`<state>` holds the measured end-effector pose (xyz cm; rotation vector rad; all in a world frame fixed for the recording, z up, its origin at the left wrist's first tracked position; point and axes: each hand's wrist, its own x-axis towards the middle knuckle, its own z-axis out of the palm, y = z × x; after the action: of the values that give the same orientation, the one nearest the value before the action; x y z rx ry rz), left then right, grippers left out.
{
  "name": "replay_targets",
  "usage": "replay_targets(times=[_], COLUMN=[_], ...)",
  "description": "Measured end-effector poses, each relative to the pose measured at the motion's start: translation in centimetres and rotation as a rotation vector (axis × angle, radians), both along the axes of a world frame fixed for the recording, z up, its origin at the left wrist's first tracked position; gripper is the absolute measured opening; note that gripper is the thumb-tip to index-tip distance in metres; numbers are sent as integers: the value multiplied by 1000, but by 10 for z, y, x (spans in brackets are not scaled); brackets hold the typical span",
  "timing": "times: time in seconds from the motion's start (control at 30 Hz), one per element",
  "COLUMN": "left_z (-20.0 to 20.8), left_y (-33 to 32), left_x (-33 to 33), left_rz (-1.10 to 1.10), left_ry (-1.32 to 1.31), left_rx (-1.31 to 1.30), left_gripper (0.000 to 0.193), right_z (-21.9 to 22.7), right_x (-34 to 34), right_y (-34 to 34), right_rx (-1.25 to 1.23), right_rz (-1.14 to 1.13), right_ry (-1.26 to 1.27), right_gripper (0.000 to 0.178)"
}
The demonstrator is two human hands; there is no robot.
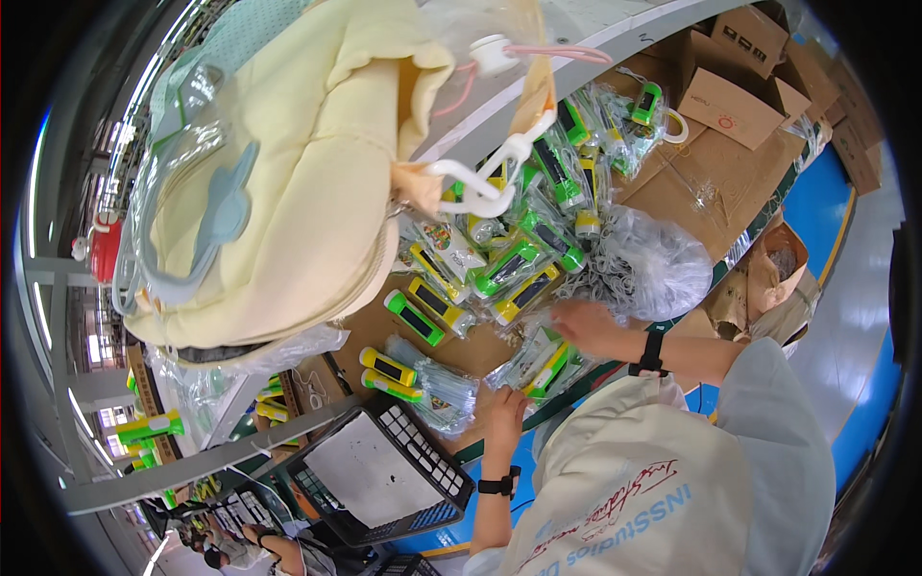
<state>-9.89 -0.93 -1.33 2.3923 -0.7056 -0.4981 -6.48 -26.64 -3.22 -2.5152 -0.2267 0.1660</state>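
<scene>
A green and yellow flashlight lies in a clear plastic bag at the table's near edge, between my hands. My left hand pinches the near end of this bag. Curled down, my right hand is just beyond the flashlight, beside the bundle of grey cords; its fingertips are smeared and I cannot tell what they touch. To the left, a stack of flat clear bags lies next to two loose flashlights. Several bagged green and yellow flashlights with black panels are heaped beyond my hands.
A large clear bag of grey cords sits right of the heap. Cardboard boxes stand at the far right. A cream bag hangs close, blocking the upper left. A black crate is at the lower left, with another person beyond.
</scene>
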Motion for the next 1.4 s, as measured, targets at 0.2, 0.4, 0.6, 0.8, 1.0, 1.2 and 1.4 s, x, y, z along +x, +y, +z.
replay_targets(times=[0.2, 0.4, 0.6, 0.8, 1.0, 1.2, 1.4], left_z=[-44, -101, -121, -53, 1, 29, 119], left_y=[-3, 24, 25, 5, -29, -38, -20], left_x=[-5, -29, -41, -11, 12, 15, 24], left_rz=[427, 805, 824, 686, 522, 426, 506], left_ry=[-46, 145, 204, -150, -301, -233, -445], left_rx=[-288, -378, -438, -397, -348, -389, -525], left_gripper=[22, 14, 17, 12, 4, 7, 6], right_z=[-62, -42, -19, -12, 43, 72, 107], right_x=[12, 24, 13, 26, 28, 30, 12], right_y=[-43, -29, 41, 67, 64, 39, -21], right_rx=[-197, -164, -78, -117, 216, 364, 221], right_rz=[-101, -86, 398, 580, 546, 563, 572], right_ry=[129, 49, -17, 90, -29, 35, 53], right_gripper=[25, 20, 15, 14, 22, 20, 16])
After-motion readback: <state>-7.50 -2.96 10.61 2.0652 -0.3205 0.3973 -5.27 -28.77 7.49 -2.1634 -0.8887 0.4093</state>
